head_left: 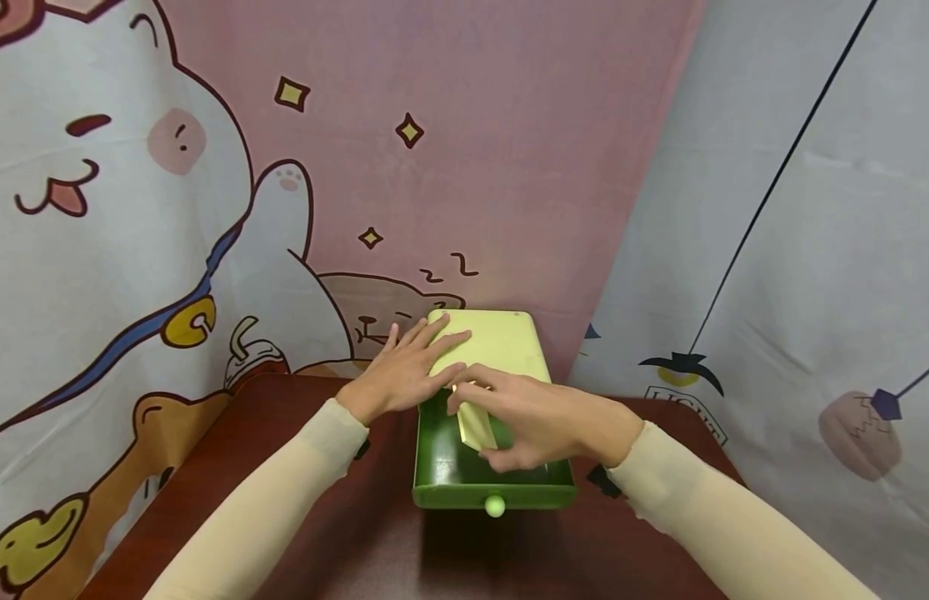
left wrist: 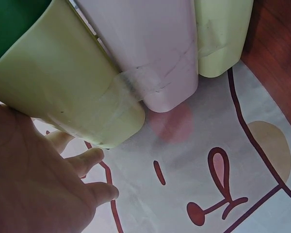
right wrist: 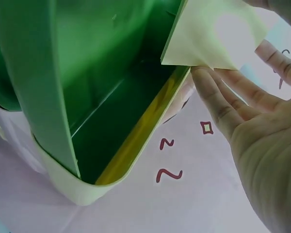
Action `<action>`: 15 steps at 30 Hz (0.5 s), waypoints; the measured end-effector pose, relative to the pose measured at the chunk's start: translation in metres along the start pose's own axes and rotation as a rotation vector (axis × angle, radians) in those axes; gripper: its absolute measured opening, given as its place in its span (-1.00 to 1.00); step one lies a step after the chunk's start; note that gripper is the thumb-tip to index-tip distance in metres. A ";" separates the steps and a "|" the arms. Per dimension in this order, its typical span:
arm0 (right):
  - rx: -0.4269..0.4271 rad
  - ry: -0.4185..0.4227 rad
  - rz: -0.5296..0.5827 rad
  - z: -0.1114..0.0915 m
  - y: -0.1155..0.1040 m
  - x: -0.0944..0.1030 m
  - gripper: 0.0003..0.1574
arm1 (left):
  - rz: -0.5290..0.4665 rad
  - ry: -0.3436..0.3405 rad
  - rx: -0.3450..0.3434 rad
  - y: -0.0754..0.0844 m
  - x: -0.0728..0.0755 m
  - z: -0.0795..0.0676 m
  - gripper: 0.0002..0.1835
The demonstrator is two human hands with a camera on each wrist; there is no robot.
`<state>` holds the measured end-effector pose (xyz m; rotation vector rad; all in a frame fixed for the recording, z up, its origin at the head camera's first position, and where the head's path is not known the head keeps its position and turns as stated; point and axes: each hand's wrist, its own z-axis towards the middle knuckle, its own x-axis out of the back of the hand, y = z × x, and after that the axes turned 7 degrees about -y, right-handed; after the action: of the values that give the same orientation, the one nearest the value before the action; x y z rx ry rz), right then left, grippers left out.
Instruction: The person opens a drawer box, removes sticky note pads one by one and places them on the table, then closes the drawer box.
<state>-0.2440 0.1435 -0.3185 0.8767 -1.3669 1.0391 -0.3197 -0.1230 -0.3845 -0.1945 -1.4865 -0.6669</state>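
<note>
We see smooth, cream-coloured, long fabric sleeves on both arms: the left sleeve (head_left: pixel 262 517) and the right sleeve (head_left: pixel 749 525) match, plain in surface, close-fitting and broader toward the elbow. Each ends at the wrist in a slightly paler cuff, the left cuff (head_left: pixel 337 429) and the right cuff (head_left: pixel 647 450), the right one a little uneven along its edge. Under the left wrist we notice a small black object (head_left: pixel 362 450), and under the right another dark, blocky piece (head_left: pixel 603 481); their details are too small for us to tell. Beyond the cuffs, both five-fingered hands are bare.
</note>
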 end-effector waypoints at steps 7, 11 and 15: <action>0.041 0.087 0.021 -0.008 0.004 0.000 -0.27 | 0.006 -0.004 0.000 0.000 0.000 -0.001 -0.21; 0.051 0.138 0.012 -0.013 0.005 0.002 -0.26 | 0.007 -0.003 -0.003 0.000 0.000 -0.001 -0.20; 0.041 0.168 0.001 -0.018 0.006 0.005 -0.26 | 0.003 -0.001 -0.003 0.000 0.000 -0.001 -0.19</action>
<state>-0.2437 0.1626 -0.3149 0.7997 -1.2093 1.1192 -0.3189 -0.1240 -0.3845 -0.1992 -1.4864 -0.6662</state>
